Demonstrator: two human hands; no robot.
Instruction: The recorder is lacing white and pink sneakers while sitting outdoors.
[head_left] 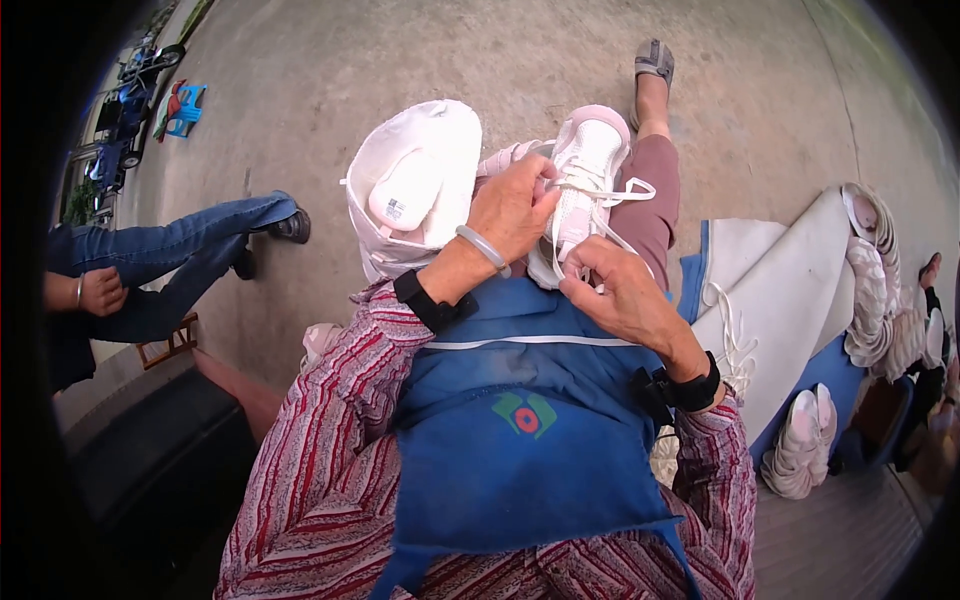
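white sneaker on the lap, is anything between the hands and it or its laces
Nothing visible is. The left hand grips the white sneaker at its side, and the right hand pinches the white lace near its heel end. The white bucket hat lies beside the left hand, not in between.
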